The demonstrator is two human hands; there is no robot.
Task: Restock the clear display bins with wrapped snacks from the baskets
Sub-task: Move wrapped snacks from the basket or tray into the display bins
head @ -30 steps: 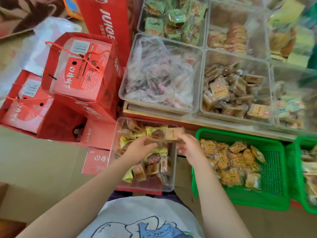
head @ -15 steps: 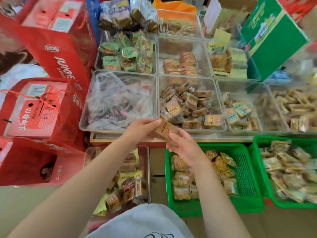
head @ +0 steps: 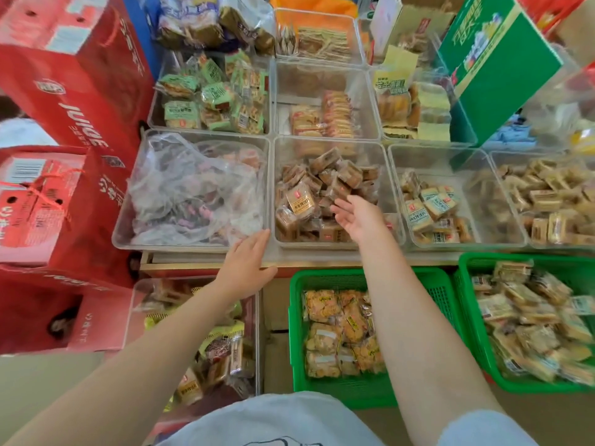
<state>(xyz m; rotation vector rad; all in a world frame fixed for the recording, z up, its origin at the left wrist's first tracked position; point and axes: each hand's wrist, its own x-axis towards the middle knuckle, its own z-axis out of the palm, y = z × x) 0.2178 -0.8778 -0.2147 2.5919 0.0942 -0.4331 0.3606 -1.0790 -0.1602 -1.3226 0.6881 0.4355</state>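
Since half a second ago the brown wrapped snack both hands were pinching is gone from them, and the right hand has moved out over the middle clear bin, so I'd guess it got dropped in there, though I can't pick it out from the pile.

Using that middle bin as the landmark, left to right: far to its left sit the red gift cartons, glossy cardboard with string handles, stacked out of the way. Right against its left wall is a clear bin holding a crumpled plastic bag, thin and wrinkly, with pinkish sweets inside. The left hand rests flat just below the front edge where those two bins meet, fingers straight and holding nothing, probably bracing. Below and left of the landmark is a clear tub of mixed yellow and brown packets on the floor.

Inside the landmark bin are brown square cakes in crinkly clear film. The right hand hovers over them, palm up, fingers spread and empty.

Below it sits a green plastic basket with lattice walls, full of orange crackly packets. Right of that is a second green basket.
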